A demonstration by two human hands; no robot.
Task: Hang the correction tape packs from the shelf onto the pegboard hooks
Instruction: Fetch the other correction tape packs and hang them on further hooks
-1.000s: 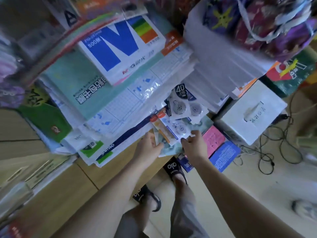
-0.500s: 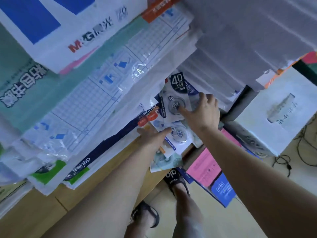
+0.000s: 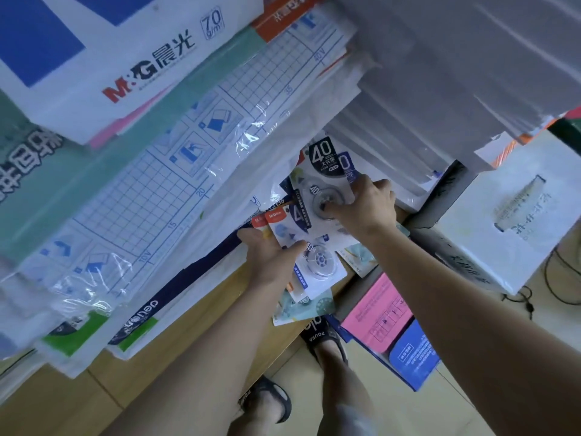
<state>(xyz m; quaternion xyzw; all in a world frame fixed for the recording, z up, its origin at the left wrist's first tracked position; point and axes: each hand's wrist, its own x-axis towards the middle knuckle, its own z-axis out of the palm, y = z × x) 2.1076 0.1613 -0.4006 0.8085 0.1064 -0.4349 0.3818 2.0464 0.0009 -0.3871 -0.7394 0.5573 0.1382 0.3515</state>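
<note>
Several correction tape packs lie in a loose pile on the wooden shelf (image 3: 201,322), under overhanging paper stacks. My right hand (image 3: 364,209) grips a white pack marked "40" (image 3: 320,171), thumb on its round clear blister. My left hand (image 3: 270,256) holds a fanned bunch of packs (image 3: 283,228) with orange-red corners; a pack with a round tape wheel (image 3: 322,262) and a teal pack (image 3: 301,306) lie just below it. No pegboard or hooks are in view.
Big paper reams and plastic-wrapped sheets (image 3: 132,89) overhang the shelf at left and top. A white cardboard box (image 3: 515,209) stands at right. Pink and blue packs (image 3: 386,322) sit below the shelf edge. My sandalled feet (image 3: 320,338) and cables (image 3: 566,278) are on the floor.
The camera moved closer to the shelf. My right hand reached up from the pile's edge and closed on the "40" pack. My left hand stayed on its bunch of packs.
</note>
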